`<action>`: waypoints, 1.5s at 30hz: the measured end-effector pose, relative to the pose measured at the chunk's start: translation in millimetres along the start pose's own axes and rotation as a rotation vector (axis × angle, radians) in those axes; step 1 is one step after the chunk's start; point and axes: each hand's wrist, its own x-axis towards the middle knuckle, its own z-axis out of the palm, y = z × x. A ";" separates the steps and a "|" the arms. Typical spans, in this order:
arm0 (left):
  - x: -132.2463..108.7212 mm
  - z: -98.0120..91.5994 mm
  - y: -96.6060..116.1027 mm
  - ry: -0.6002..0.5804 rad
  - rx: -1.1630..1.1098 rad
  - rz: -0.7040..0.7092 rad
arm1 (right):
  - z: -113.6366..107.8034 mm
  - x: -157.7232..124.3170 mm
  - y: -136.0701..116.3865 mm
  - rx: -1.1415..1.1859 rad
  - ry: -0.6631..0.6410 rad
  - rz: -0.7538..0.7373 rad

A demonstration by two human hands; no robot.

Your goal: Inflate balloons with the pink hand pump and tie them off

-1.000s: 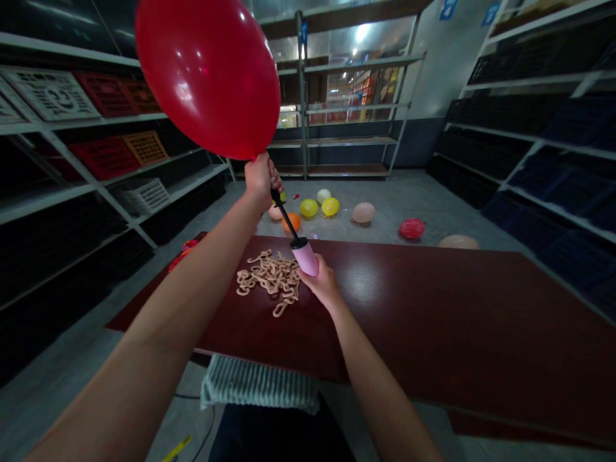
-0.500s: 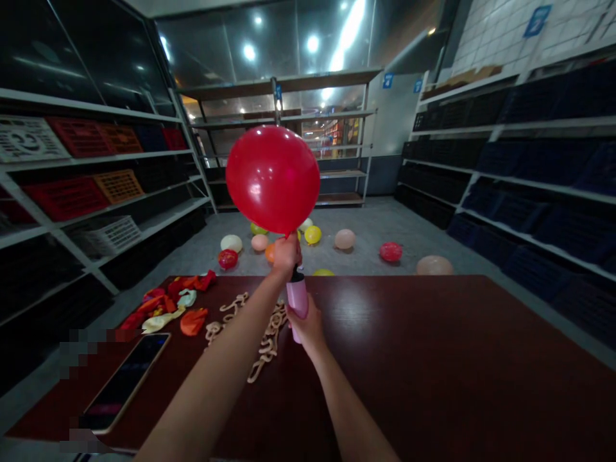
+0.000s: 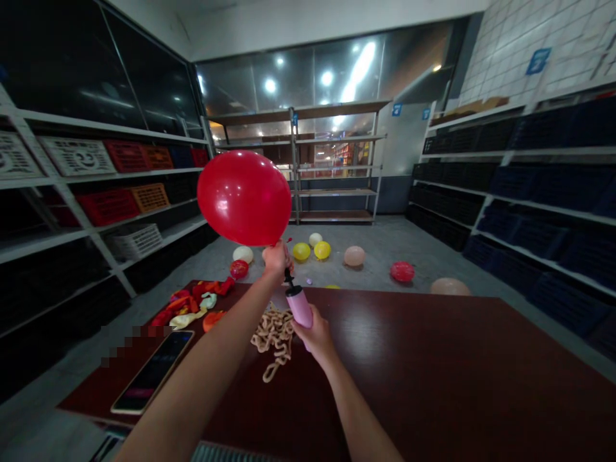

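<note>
My left hand (image 3: 278, 258) is closed around the neck of an inflated red balloon (image 3: 244, 197) and the black tip of a hand pump. The balloon stands above my fist, leaning left. My right hand (image 3: 312, 332) grips the pink barrel of the pump (image 3: 299, 305), held just above a dark red table (image 3: 433, 359). Only a short piece of the black rod shows between my two hands. A pile of beige clips (image 3: 274, 335) lies on the table under my hands.
A phone (image 3: 153, 372) lies at the table's left corner. Flat uninflated balloons (image 3: 192, 305) sit beyond it. Several inflated balloons (image 3: 355, 256) rest on the grey floor past the table. Shelving with crates (image 3: 120, 205) lines both sides and the back.
The pump rod, long a second ago, has been pushed in and now shows slightly again. The view has tilted up, so the balloon appears smaller and lower in the picture.
</note>
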 end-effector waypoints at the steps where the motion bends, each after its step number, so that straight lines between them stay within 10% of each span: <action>1: -0.4 -2.8 6.7 0.010 -0.002 0.040 | -0.9 -1.3 -1.6 -0.013 -0.012 -0.017; 14: -5.8 -5.5 87.4 0.008 -0.005 0.276 | -2.0 -6.9 -5.4 -0.075 -0.006 -0.118; 31: -8.8 22.3 -40.3 -0.069 0.100 0.109 | 1.2 -0.2 4.3 0.030 0.083 0.078; 45: -19.9 -25.1 19.8 0.116 -0.024 0.167 | -5.3 -5.7 -10.4 -0.148 -0.044 -0.097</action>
